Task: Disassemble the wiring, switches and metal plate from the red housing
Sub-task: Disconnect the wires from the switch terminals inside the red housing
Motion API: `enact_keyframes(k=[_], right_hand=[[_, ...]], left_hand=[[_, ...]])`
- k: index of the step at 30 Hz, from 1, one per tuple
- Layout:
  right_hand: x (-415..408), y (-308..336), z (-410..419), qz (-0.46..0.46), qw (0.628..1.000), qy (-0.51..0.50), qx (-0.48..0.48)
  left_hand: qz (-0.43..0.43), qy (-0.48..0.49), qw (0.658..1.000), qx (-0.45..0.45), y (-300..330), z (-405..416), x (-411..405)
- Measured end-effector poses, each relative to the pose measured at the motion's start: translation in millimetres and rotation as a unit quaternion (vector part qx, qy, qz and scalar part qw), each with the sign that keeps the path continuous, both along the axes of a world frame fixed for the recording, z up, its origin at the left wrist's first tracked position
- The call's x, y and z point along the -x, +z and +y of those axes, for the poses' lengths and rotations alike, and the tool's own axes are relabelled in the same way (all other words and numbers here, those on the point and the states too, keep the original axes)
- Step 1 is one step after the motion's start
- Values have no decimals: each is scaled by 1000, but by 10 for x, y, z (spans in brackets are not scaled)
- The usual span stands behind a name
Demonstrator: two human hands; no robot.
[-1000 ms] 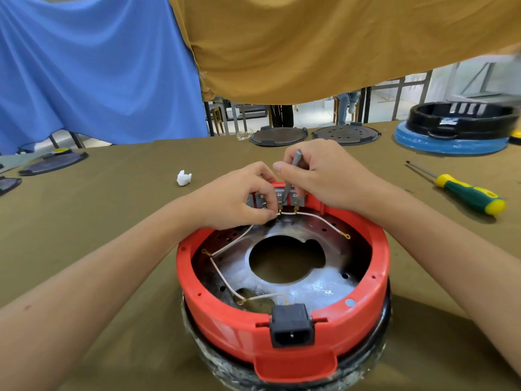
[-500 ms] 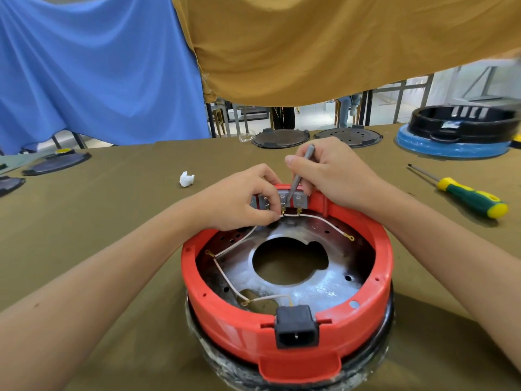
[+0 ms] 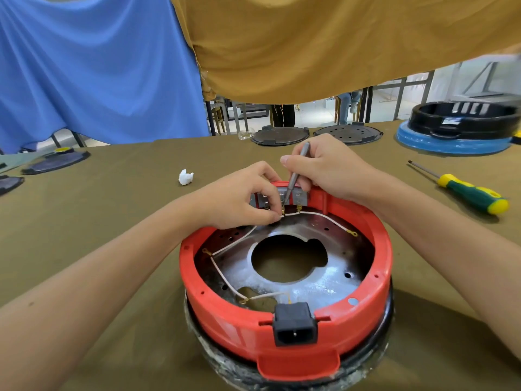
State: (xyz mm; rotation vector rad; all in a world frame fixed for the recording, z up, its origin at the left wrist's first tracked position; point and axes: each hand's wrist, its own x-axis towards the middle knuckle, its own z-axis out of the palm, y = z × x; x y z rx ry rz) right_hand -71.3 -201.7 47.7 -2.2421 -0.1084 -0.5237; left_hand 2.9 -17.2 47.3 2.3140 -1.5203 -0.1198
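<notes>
red housing point(image 3: 296, 331) sits centre of olive table point(image 3: 112, 221), w/ metal plate point(image 3: 324, 286) inside & black power socket point(image 3: 295, 323) on near rim. left hand point(image 3: 239, 197) curled at far rim, fingertips pinching white wire point(image 3: 318, 215) end by switch block point(image 3: 293, 197). right hand point(image 3: 329, 167) curled round thin grey tool point(image 3: 296, 172) (pen-style grip), tip down at switch terminals; can't tell if touching. off to right: green/yellow screwdriver point(image 3: 468, 191), lying apart. white wad point(image 3: 185, 177) beyond left hand.
</notes>
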Motion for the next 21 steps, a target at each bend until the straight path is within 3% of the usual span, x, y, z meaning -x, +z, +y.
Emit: enact_keyframes(k=[10,16,21], right_hand=[[17,-60,-27,-24,998,7,-50],[40,-48,-3,-26,1000,3,10],[6,-40,-7,-7,1000,4,6]], left_hand=[[-7,11,1000,0,-13,0,-13],[-6,8,1000,4,-16,0,-8],[-4,3,1000,0,-10,6,-6]])
